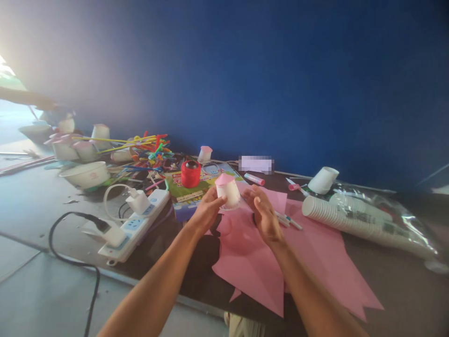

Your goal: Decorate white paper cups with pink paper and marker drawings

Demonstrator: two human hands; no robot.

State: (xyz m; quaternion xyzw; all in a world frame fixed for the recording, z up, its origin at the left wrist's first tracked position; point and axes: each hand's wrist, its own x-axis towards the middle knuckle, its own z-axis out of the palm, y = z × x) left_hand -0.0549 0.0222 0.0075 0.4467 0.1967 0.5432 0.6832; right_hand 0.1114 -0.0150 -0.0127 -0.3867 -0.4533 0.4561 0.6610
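Note:
My left hand grips an upside-down white paper cup with a pink paper cone on top. Small cuts seem to run along the cup's lower rim. To the right of the cup is my right hand, open with its palm turned toward it, apart from the cup. Below both hands lie cut sheets of pink paper on the dark tabletop. A similar pink-topped cup stands farther back, near a red round container on a colorful booklet.
On the left, a power strip with plugged-in chargers lies by a paper bowl and colorful pipe cleaners. Right, stacked paper cups lie partly in clear plastic. A glue stick rests behind. Another person's arm shows far left.

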